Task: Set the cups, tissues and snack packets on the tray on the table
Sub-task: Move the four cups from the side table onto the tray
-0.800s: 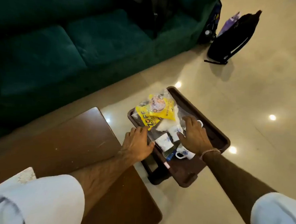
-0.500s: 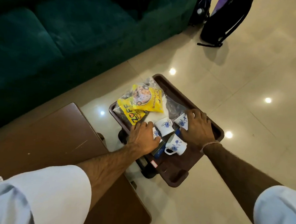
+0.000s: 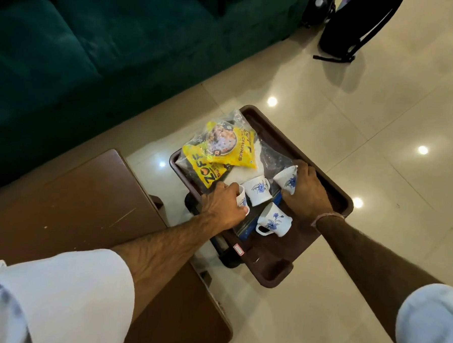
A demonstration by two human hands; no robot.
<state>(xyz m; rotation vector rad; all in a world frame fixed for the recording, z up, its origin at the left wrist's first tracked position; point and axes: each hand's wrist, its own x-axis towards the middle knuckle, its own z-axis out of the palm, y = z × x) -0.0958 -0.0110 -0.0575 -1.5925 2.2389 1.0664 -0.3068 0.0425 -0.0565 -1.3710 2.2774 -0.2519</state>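
Here the brown tray (image 3: 332, 187) sits on a low stand beside the tabletop (image 3: 82, 205), carrying four white floral cups, two yellow snack packets (image 3: 221, 150) in clear plastic, and white tissues (image 3: 242, 173). The left hand (image 3: 222, 206) is wrapped around the nearest cup (image 3: 243, 200); the right hand (image 3: 307, 192) clasps the far cup (image 3: 285, 178). The cups are probably ceramic, hard, smooth and breakable, best gripped around the body or by the handle; the packets look light and crinkly.
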